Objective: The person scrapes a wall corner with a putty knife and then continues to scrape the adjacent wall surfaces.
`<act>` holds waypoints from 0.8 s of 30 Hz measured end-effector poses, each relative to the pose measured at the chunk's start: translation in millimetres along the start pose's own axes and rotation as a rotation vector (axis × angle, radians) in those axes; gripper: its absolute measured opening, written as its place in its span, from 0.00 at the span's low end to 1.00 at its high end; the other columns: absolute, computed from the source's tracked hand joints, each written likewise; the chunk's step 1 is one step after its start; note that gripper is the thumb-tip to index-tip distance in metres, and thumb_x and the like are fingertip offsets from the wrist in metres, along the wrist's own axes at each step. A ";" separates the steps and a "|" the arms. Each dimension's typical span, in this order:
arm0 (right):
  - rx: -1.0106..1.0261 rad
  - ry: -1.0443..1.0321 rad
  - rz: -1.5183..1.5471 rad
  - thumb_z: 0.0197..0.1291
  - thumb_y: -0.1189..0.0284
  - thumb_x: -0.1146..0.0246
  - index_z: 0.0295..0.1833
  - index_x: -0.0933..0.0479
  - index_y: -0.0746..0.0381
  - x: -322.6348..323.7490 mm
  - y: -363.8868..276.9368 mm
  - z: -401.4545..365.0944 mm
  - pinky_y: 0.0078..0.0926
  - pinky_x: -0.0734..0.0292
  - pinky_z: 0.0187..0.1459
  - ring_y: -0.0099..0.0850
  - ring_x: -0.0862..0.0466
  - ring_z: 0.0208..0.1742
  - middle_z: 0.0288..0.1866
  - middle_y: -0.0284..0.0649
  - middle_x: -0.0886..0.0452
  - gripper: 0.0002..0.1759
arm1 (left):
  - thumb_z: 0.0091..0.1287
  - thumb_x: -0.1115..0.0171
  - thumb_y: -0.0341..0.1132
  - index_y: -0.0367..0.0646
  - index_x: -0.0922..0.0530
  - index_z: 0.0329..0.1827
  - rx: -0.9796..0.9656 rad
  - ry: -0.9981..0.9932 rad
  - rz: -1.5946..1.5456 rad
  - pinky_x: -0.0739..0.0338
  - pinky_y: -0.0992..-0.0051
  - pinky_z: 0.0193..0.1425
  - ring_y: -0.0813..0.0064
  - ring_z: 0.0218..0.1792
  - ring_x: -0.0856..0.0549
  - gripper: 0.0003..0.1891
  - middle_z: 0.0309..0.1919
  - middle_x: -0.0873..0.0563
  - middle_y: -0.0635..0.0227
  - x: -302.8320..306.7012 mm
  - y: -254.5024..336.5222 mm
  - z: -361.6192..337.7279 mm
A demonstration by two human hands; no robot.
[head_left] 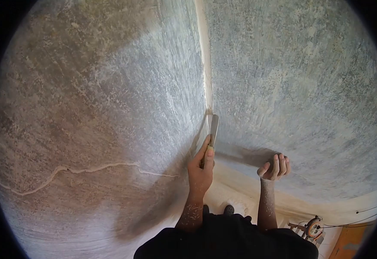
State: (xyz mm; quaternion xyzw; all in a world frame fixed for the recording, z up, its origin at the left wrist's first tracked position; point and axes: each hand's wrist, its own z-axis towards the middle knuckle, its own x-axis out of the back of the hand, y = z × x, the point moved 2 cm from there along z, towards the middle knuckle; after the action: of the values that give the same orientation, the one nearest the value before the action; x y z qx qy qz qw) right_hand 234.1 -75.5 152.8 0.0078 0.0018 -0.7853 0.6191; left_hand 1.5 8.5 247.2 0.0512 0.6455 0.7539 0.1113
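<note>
My left hand (201, 170) is closed around the handle of a putty knife (214, 126). Its thumb and index finger lie along the tool, and the flat metal blade points up beside the corner where two walls meet. A pale filled strip (204, 43) runs up that corner above the blade. My right hand (275, 167) is raised in front of the right wall (283, 86), its fingers curled in. Whether anything sits inside those fingers is hidden. White flecks cover both forearms.
The left wall (89, 108) has mottled grey plaster and a pale, jagged filled crack (67, 169). A reel-like device (314, 227) with wires stands at the lower right, near an orange-brown panel (352, 239). My shoes (228, 210) show below on the pale floor.
</note>
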 end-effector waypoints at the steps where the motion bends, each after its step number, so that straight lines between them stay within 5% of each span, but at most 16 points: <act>1: -0.007 -0.012 -0.003 0.68 0.60 0.45 0.57 0.20 0.58 1.0 -0.9 -0.8 0.40 0.35 0.65 0.40 0.28 0.66 0.60 0.38 0.21 0.19 | 0.78 0.45 0.39 0.41 0.30 0.73 -0.011 0.003 -0.028 0.40 0.84 0.28 0.89 0.25 0.35 0.23 0.26 0.32 0.82 0.7 -3.0 -0.8; 8: -0.068 0.021 0.089 0.67 0.62 0.44 0.54 0.20 0.59 3.1 -3.3 6.8 0.40 0.32 0.62 0.40 0.27 0.64 0.60 0.42 0.21 0.17 | 0.78 0.45 0.40 0.39 0.29 0.72 -0.036 0.048 0.027 0.36 0.84 0.32 0.89 0.27 0.33 0.24 0.30 0.27 0.80 -4.1 -7.5 3.8; 12: -0.268 -0.015 0.472 0.67 0.68 0.42 0.51 0.21 0.63 8.9 -41.6 13.3 0.38 0.27 0.55 0.40 0.25 0.58 0.57 0.44 0.22 0.13 | 0.78 0.46 0.39 0.38 0.29 0.72 -0.079 0.067 0.068 0.29 0.82 0.41 0.86 0.35 0.26 0.23 0.41 0.18 0.73 -3.9 -7.3 4.5; 16: -0.729 -0.729 1.158 0.72 0.69 0.45 0.54 0.23 0.66 1.2 -107.8 52.9 0.29 0.27 0.50 0.33 0.23 0.48 0.48 0.42 0.21 0.14 | 0.79 0.48 0.39 0.36 0.28 0.71 -0.327 0.180 0.214 0.29 0.81 0.37 0.84 0.33 0.27 0.22 0.36 0.22 0.75 -20.0 -4.1 10.9; 19: -1.041 -0.827 1.420 0.76 0.63 0.49 0.57 0.23 0.65 -16.4 -127.9 76.0 0.24 0.28 0.50 0.28 0.23 0.46 0.45 0.38 0.20 0.17 | 0.80 0.52 0.43 0.34 0.29 0.70 -0.278 0.127 0.067 0.26 0.78 0.48 0.79 0.42 0.23 0.25 0.45 0.19 0.69 -11.6 -6.2 10.6; 20: -1.076 -0.916 1.435 0.77 0.61 0.50 0.57 0.23 0.64 -18.2 -133.0 74.6 0.24 0.28 0.51 0.27 0.24 0.47 0.45 0.37 0.20 0.19 | 0.81 0.59 0.53 0.35 0.36 0.75 -0.131 0.030 -0.017 0.26 0.76 0.55 0.76 0.47 0.21 0.31 0.53 0.21 0.62 -0.6 -9.4 3.2; 24: -1.257 -1.115 1.539 0.79 0.55 0.53 0.56 0.23 0.63 -16.7 -154.4 64.2 0.24 0.31 0.51 0.22 0.27 0.46 0.44 0.32 0.22 0.24 | 0.79 0.64 0.59 0.38 0.47 0.79 -0.215 0.003 0.034 0.25 0.73 0.54 0.70 0.48 0.20 0.37 0.57 0.23 0.55 0.6 -14.3 -20.5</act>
State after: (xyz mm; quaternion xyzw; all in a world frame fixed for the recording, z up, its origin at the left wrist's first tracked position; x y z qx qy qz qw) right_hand 87.3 -24.0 216.2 -0.6547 0.1142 0.0489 0.7456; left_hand -2.2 -9.1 229.8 0.0488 0.5602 0.8206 0.1024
